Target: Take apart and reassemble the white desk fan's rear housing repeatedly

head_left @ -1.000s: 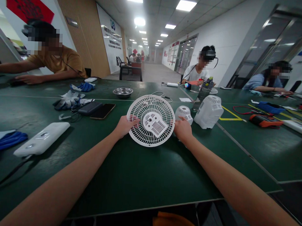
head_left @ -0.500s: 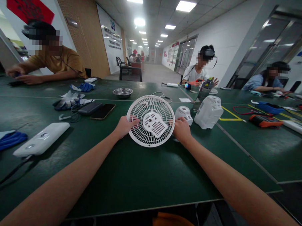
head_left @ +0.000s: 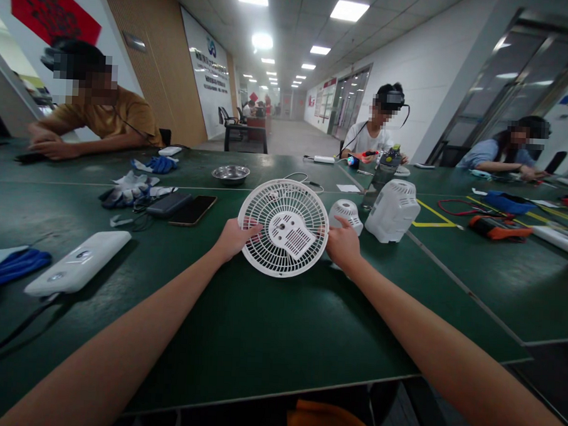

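A round white fan grille [head_left: 286, 263] is held up over the green table [head_left: 278, 338], its slotted centre plate facing me. My left hand [head_left: 234, 238] grips the rim at the left, with fingertips showing over the bars. At the right rim my right hand [head_left: 343, 244] is closed on the same grille, and its index finger is raised a little. Just behind the right hand stands a small white vented housing [head_left: 347, 214]. Beside it is a larger white plastic housing [head_left: 393, 211]. A thin white cable [head_left: 308, 181] lies behind the grille.
To the left lie a white power bank [head_left: 79, 264], a phone [head_left: 193, 210], a grey case [head_left: 170, 204] and gloves [head_left: 130, 189]. Further back are a metal bowl [head_left: 231, 174] and a bottle [head_left: 382, 176]. An orange multimeter [head_left: 498, 228] lies right. Several people sit around the table.
The grille and my left hand stay where they were. My right index finger has lifted slightly off the rim. Across the table, a co-worker's raised hand has come down.
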The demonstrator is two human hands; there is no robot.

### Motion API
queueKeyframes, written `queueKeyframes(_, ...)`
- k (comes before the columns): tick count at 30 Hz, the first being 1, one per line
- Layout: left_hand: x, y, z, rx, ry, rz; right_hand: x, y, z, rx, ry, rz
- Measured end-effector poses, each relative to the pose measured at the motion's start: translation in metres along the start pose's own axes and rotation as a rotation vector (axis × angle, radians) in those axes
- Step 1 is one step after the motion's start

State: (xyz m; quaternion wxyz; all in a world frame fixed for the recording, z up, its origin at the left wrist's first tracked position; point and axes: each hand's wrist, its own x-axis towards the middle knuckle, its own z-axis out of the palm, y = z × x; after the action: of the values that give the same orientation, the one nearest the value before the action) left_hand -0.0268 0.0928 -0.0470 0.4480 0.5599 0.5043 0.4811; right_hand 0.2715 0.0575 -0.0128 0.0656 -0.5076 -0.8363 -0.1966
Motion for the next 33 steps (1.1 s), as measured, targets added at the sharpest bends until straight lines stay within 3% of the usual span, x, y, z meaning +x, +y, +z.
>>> queueKeyframes(7, 0.001, -0.002, 0.0, 0.017, 0.013, 0.009, -0.002, 0.003, 0.005, 0.012, 0.064, -0.029)
queueKeyframes(14, 0.003, -0.006, -0.001, 0.015, -0.004, 0.025, -0.001, 0.017, 0.018, -0.044, 0.464, -0.147)
queueKeyframes(19, 0.003, -0.005, -0.002, 0.001, -0.013, 0.01, -0.011, 0.025, -0.001, 0.092, 0.769, -0.277)
queueKeyframes(23, 0.004, -0.005, -0.002, -0.001, -0.015, 0.019, -0.025, 0.002, -0.024, 0.181, 0.887, -0.427)
queueKeyframes(29, 0.004, -0.009, -0.002, 0.022, 0.005, 0.054, -0.036, -0.053, -0.04, 0.14, 0.829, -0.7)
queueKeyframes(33, 0.005, -0.01, -0.002, 0.012, -0.008, 0.078, -0.036, -0.065, -0.042, 0.138, 0.83, -0.747)
